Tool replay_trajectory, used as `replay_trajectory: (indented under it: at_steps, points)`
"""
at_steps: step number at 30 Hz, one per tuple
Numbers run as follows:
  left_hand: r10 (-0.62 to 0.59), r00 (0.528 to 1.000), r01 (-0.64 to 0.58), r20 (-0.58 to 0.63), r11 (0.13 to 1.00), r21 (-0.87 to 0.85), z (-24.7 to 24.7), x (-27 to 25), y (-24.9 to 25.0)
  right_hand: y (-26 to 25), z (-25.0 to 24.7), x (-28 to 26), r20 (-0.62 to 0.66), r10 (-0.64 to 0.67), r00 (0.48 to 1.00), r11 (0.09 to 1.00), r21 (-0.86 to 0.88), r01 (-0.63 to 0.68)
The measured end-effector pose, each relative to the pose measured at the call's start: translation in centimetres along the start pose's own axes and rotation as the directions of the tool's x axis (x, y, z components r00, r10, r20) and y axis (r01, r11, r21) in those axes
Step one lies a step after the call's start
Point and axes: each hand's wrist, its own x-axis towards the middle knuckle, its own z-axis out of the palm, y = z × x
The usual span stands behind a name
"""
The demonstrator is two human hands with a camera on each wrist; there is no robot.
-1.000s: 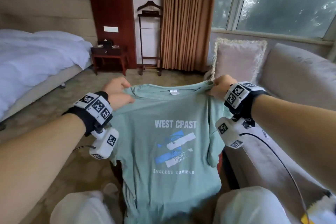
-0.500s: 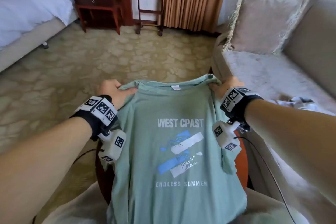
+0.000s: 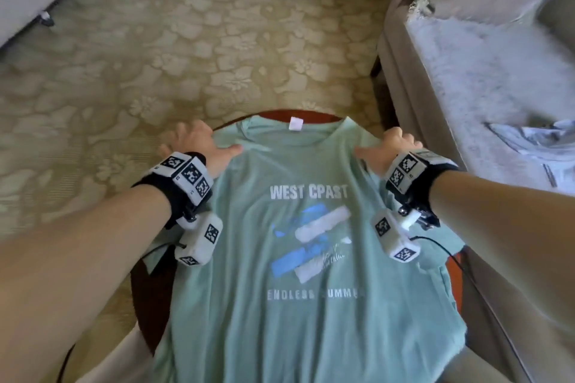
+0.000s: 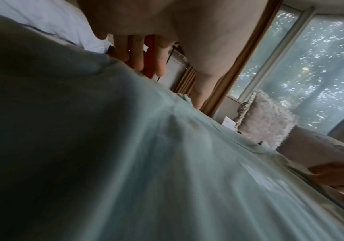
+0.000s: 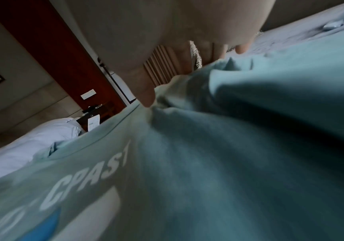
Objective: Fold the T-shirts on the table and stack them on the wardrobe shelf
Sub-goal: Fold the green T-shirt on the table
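Patterned carpet (image 3: 186, 50) fills the room floor; beige sofa (image 3: 485, 78) to the right, with a crumpled pale garment (image 3: 535, 140) on its seat. Round dark wooden surface (image 3: 146, 298) in front of the person, mostly covered. Green T-shirt (image 3: 298, 305) lies spread print-up on it, collar away from the person, hem hanging off the near edge. Left hand (image 3: 199, 146) rests flat on the left shoulder of the shirt, fingers (image 4: 138, 53) straight, gripping nothing. Right hand (image 3: 389, 148) presses the right shoulder, fingers extended, thumb on a bunched fold. White neck label (image 3: 295, 123) shows at the collar.
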Motion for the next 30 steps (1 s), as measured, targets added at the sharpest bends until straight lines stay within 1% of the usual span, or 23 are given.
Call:
replay_trajectory:
  at_steps: [1, 3, 4, 5, 6, 8, 10, 13, 15, 17, 20, 22, 24, 26, 27, 28, 29, 30]
  points:
    - [0.012, 1.000, -0.013, -0.017, 1.000, -0.026, 0.3, -1.4, 0.0, 0.8, 0.4, -1.1, -0.007, 0.008, 1.000, 1.000, 0.001, -0.008]
    - [0.040, 0.998, -0.044, -0.050, 0.995, -0.094, 0.3, -4.2, 0.2, 2.4, 1.0, -2.6, -0.070, 0.024, 0.997, 1.000, 0.022, -0.023]
    - [0.051, 0.998, -0.056, -0.036, 0.989, -0.138, 0.2, -5.3, 0.3, 3.0, 0.8, -3.3, -0.074, 0.037, 0.997, 0.999, 0.036, -0.035]
    - [0.057, 0.998, -0.053, 0.012, 0.982, -0.183, 0.2, -6.4, 0.4, 3.5, 0.5, -4.0, -0.042, 0.049, 0.998, 0.998, 0.039, -0.047]
    - [0.059, 0.994, -0.041, 0.089, 0.980, -0.192, 0.2, -7.1, 0.4, 3.9, 0.2, -4.5, 0.005, 0.052, 0.999, 0.998, 0.025, -0.052]
    - [0.061, 0.966, -0.030, 0.252, 0.992, -0.125, 0.4, -8.5, 0.5, 4.5, -0.2, -5.1, 0.122, 0.034, 0.992, 0.999, -0.002, -0.034]
    - [0.081, 0.944, -0.063, 0.319, 0.996, -0.067, 0.7, -9.3, 1.0, 5.0, -0.1, -5.5, 0.215, -0.022, 0.976, 0.998, -0.047, 0.033]
    - [0.103, 0.913, -0.130, 0.395, 0.991, 0.042, 1.1, -9.5, 1.7, 5.8, 0.9, -5.6, 0.277, -0.097, 0.956, 0.987, -0.094, 0.128]
    - [0.092, 0.908, -0.144, 0.410, 0.985, 0.099, 1.3, -9.0, 1.9, 6.4, 1.1, -5.3, 0.276, -0.115, 0.954, 0.970, -0.178, 0.168]
    - [0.091, 0.918, -0.136, 0.387, 0.987, 0.091, 1.7, -7.9, 1.9, 6.8, 0.9, -4.5, 0.274, -0.123, 0.954, 0.959, -0.213, 0.185]
    - [0.086, 0.933, -0.108, 0.349, 0.993, 0.044, 2.4, -6.5, 1.6, 7.1, 0.9, -3.2, 0.295, -0.129, 0.947, 0.965, -0.184, 0.189]
    - [0.083, 0.934, -0.102, 0.348, 0.994, 0.036, 2.7, -5.9, 1.7, 7.2, 0.7, -2.9, 0.258, -0.150, 0.954, 0.976, -0.116, 0.185]
    - [0.083, 0.939, -0.102, 0.335, 0.994, 0.042, 2.7, -5.8, 2.0, 7.4, 0.1, -3.0, 0.212, -0.088, 0.973, 0.995, -0.035, 0.097]
    - [0.085, 0.943, -0.109, 0.322, 0.993, 0.055, 2.9, -6.0, 2.2, 7.9, -0.2, -3.0, 0.159, 0.066, 0.985, 0.995, 0.067, -0.077]
    - [0.090, 0.946, -0.108, 0.313, 0.993, 0.041, 3.0, -6.1, 2.2, 8.4, -0.2, -2.6, 0.166, 0.163, 0.973, 0.975, 0.122, -0.184]
    - [0.080, 0.956, -0.085, 0.281, 0.996, 0.007, 2.9, -6.4, 2.1, 9.2, 0.1, -2.0, 0.219, 0.223, 0.950, 0.936, 0.225, -0.271]
    - [0.045, 0.969, -0.039, 0.242, 0.999, -0.028, 2.9, -6.2, 1.6, 10.0, 0.4, -1.4, 0.311, 0.219, 0.925, 0.892, 0.321, -0.319]
    - [0.007, 0.981, 0.012, 0.192, 0.996, -0.094, 2.6, -6.2, 1.1, 10.4, 0.4, -1.3, 0.406, 0.156, 0.900, 0.830, 0.440, -0.342]
